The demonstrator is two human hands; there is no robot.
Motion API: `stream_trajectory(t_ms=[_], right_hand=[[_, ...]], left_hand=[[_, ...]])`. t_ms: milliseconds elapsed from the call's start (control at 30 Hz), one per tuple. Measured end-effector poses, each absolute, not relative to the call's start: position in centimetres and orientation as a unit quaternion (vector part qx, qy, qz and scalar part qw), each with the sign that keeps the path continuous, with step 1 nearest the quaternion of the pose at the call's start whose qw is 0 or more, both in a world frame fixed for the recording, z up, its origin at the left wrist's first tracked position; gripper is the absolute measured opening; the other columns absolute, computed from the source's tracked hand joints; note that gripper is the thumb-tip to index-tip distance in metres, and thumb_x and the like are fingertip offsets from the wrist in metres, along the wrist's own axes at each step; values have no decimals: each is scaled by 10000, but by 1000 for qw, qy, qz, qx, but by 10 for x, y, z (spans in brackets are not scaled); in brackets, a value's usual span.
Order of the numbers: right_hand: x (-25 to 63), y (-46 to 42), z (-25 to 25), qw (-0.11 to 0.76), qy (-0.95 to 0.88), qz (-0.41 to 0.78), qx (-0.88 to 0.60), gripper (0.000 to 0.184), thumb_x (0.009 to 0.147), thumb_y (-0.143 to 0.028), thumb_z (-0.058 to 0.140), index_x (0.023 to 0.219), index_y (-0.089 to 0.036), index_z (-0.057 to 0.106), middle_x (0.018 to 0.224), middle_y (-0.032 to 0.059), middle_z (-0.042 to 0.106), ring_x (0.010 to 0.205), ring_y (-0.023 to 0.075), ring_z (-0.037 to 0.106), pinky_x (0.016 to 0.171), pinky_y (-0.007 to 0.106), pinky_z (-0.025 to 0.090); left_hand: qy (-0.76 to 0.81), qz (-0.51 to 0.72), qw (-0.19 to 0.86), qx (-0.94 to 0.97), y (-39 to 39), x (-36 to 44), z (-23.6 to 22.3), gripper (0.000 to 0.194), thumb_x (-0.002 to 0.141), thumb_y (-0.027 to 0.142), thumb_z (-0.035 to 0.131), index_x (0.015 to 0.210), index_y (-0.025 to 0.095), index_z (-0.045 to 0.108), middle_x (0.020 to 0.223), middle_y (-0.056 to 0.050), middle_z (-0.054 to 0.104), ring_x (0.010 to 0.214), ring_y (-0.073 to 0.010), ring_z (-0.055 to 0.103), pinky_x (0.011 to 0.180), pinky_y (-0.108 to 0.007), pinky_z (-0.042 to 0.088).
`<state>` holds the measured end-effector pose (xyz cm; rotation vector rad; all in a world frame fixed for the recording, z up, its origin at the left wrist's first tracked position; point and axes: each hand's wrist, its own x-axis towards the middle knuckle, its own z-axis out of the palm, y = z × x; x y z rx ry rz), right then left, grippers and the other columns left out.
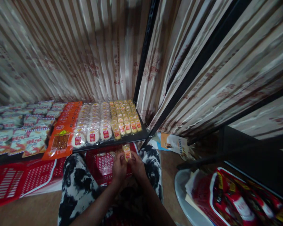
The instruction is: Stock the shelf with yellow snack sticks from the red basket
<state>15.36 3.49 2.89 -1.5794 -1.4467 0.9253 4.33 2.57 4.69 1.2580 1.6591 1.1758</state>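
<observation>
One small yellow packet [127,153] sits between two hands, just off the near edge of a black shelf [122,140]; clock directions are taken from it. The left hand [119,166] and right hand [137,165] have their fingers drawn together, clamped on its two sides. At 12 o'clock, the shelf's front row holds five wrapped cakes [127,127]; at 10, three round biscuits [92,137]; between 9 and 10, one frontmost orange bag [60,141]; at 9, three white bags [19,141]. Three red baskets appear: one behind the hands [103,164], one toward 8 to 9, and one at 4, containing red packages [240,204], partly hidden.
</observation>
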Motion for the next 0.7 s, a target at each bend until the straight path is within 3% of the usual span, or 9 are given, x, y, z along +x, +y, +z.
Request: stream_trajectory(t_ms=[333,700], right_hand=[[147,50,48,437,-558,332,-623,405,800,-272,466,1173,-183,596,1115,106,610,924,189,625,798,310,543],[134,85,76,452,-565,292,-626,413,823,-249,468,1214,-183,585,1125,113,572,906,178,602,838,313,523]], left_hand=[[638,475,341,500,41,48,71,271,770,148,444,990,189,597,1010,-68,626,931,-178,601,876,-342,482],[637,490,325,498,74,48,85,385,750,101,443,1103,166,582,1117,-96,606,967,-180,609,927,-350,477]])
